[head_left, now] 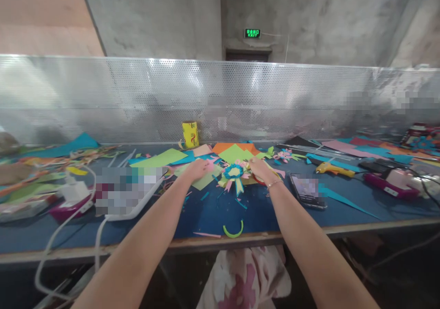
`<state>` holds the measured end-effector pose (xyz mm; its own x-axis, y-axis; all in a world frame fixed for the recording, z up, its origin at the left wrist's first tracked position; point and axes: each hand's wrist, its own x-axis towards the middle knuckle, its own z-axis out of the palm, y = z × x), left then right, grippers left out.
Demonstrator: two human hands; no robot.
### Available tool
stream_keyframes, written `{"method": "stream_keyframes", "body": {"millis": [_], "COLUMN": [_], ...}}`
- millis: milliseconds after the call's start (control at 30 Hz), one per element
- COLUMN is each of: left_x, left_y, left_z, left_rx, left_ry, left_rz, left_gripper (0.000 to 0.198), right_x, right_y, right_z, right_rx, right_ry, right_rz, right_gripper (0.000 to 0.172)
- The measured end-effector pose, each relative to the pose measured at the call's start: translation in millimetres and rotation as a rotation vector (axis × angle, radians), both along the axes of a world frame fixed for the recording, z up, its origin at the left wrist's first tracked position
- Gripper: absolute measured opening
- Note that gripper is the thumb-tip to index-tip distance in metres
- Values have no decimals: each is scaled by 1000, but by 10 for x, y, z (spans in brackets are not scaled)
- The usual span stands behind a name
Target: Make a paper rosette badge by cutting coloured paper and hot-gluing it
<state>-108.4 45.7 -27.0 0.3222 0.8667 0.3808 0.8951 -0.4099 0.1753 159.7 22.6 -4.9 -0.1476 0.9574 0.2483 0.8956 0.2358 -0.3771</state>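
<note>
A paper flower piece [234, 173] with a blue ring, a pale centre and pink and yellow-green strips lies on the blue table between my hands. My left hand [199, 169] rests over green paper [205, 179] left of the flower, near a bit of pink; its fingers are blurred. Just right of the flower, my right hand [259, 168] is over a round, red-edged item [271, 179], which it partly covers. Its fingertips are too small and smeared to read. Green [235, 153] and orange sheets lie behind the flower.
A tablet [137, 199] and purple power strip [74, 206] stand left. Rightward lie a phone [307, 190], yellow glue gun [335, 169] and another power strip [390, 186]. A yellow packet [190, 135] stands behind, before the perforated metal screen [165, 98]. A green paper curve [233, 231] lies near the front edge.
</note>
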Motion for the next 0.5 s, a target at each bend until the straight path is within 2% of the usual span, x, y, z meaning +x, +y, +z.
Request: {"method": "stream_keyframes", "body": {"millis": [100, 267, 500], "left_x": [4, 58, 35], "left_y": [-6, -68, -61], "left_z": [6, 43, 49], "left_rx": [-67, -149, -128], "left_ry": [99, 134, 227], "left_rz": [57, 102, 201], "left_gripper": [41, 43, 49], "right_x": [70, 163, 207], "right_y": [-7, -55, -58], "right_z": [10, -24, -61], "right_rx": [-38, -77, -177], "right_ry": [-50, -110, -192], "right_rz": [-26, -128, -257], "right_gripper": [31, 33, 53]}}
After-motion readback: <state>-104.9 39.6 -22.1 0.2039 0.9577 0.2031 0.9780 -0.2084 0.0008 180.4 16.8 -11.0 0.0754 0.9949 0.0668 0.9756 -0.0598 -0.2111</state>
